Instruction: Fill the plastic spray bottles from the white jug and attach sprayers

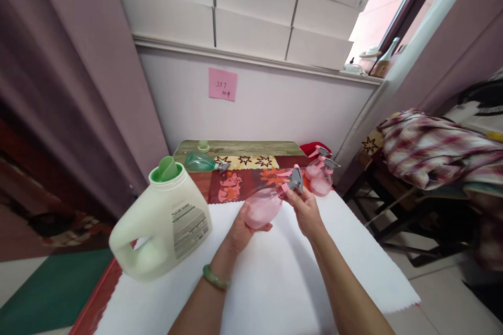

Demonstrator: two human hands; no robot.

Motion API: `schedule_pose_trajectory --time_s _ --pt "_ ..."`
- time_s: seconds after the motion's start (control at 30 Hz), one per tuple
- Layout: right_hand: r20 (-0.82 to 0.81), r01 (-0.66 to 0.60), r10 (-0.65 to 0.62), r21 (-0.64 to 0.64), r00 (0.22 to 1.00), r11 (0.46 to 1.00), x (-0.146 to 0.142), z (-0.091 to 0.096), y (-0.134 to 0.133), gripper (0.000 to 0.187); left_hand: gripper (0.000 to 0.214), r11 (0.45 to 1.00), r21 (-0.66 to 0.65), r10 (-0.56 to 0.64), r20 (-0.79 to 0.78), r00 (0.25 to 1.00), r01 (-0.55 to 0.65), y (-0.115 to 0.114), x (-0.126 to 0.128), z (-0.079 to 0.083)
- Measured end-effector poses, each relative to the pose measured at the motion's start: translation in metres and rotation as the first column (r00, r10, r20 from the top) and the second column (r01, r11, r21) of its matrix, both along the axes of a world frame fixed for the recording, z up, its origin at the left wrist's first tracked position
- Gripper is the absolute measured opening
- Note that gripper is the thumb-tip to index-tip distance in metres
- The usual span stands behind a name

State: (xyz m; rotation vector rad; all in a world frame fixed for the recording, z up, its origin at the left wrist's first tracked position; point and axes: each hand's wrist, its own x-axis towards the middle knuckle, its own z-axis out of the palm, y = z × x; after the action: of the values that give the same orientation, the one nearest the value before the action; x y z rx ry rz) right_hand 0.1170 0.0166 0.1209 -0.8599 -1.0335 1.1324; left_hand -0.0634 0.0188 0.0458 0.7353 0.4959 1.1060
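A pink see-through spray bottle point(264, 208) with a grey and pink trigger head point(295, 180) is held tilted over the white cloth, its top toward the right. My left hand point(242, 227) wraps round the bottle's body from the left. At the neck, my right hand point(304, 209) has its fingers closed on the trigger head. Whether the head is screwed on tight I cannot tell. To the left of my hands stands a big cream detergent jug point(165, 220) with no lid on its mouth and a green scoop-like cup point(168, 167) in it.
Two pink spray bottles point(321, 183) stand at the table's back right. A green spray bottle point(199, 161) lies on its side at the back left, near a small green cap point(203, 145). Behind the table is a wall with a pink note point(222, 84). Plaid clothing point(428, 141) hangs at right.
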Motion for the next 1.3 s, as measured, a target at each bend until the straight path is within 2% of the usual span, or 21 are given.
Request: schedule_pose_trajectory --time_s 0.17,0.27,0.43,0.57,0.67,0.9,1.13,1.3 --pt "0.055 -0.024 0.023 0.021 0.998 0.999 -0.003 0.007 0.001 0.033 0.097 0.985 -0.116 -0.134 -0.014 0.991 0.131 0.003 0.001 0.000" --pt "0.054 -0.062 0.061 0.025 0.997 0.998 -0.002 0.012 0.001 0.029 0.108 0.969 -0.155 -0.196 -0.007 0.980 0.193 0.002 0.005 0.000" --pt "-0.003 -0.123 0.123 0.014 0.992 0.992 -0.006 0.012 0.003 0.028 0.107 0.959 -0.172 -0.225 0.016 0.974 0.224 0.001 0.008 0.000" --pt "0.041 -0.064 0.063 0.028 0.997 0.998 -0.009 0.005 0.009 0.028 0.105 0.956 -0.174 -0.236 0.030 0.971 0.238 0.002 0.006 0.001" --pt "0.073 -0.057 0.053 0.049 0.996 0.997 -0.010 0.000 0.012 0.030 0.106 0.941 -0.185 -0.282 0.029 0.959 0.283 0.003 0.003 0.002" --pt "0.135 -0.145 0.133 0.090 0.982 0.985 -0.006 -0.003 0.015 0.033 0.113 0.880 -0.259 -0.418 -0.025 0.908 0.398 0.002 0.001 0.003" --pt "0.129 -0.105 0.093 0.092 0.987 0.990 -0.008 -0.015 0.021 0.036 0.105 0.925 -0.220 -0.333 -0.077 0.940 0.310 0.000 0.006 0.005" --pt "0.176 -0.030 0.016 0.074 0.984 0.997 -0.011 -0.010 0.022 0.042 0.093 0.988 -0.099 -0.129 -0.153 0.980 0.115 -0.002 0.014 0.002"
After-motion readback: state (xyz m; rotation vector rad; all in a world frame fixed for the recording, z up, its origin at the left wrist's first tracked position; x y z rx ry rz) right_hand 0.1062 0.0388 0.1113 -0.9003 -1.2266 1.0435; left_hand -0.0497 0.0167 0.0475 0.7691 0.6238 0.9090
